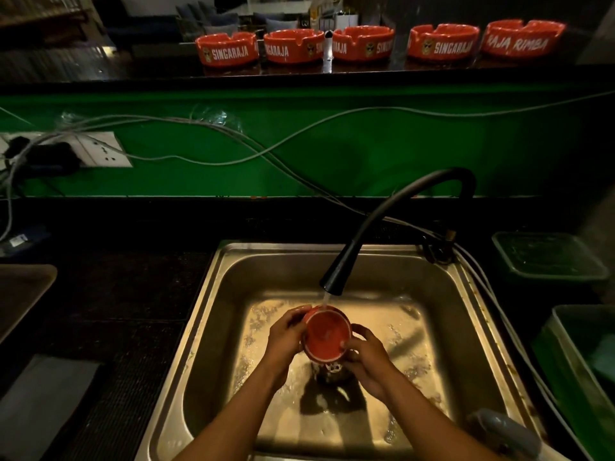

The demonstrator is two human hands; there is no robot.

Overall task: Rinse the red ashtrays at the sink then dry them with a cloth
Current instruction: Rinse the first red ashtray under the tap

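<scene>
Under the tap (pixel 332 281), over the sink (pixel 233 271), both hands' grip is pinching the red ashtray (pixel 327 334), left hand (pixel 286 331) & right hand (pixel 364 356) on opp. sides; I'd tilt & turn it so water sweeps the whole inside w/o slipping.

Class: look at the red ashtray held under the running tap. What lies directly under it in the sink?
Under the ashtray, held by both hands, left and right, the wet sink floor shows a dark drain area. The ashtray and hands cover most of the drain.

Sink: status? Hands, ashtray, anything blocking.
Left hand and right hand both gripping one red ashtray under running faucet. Five ashtrays on the shelf. Nothing blocking.
</scene>
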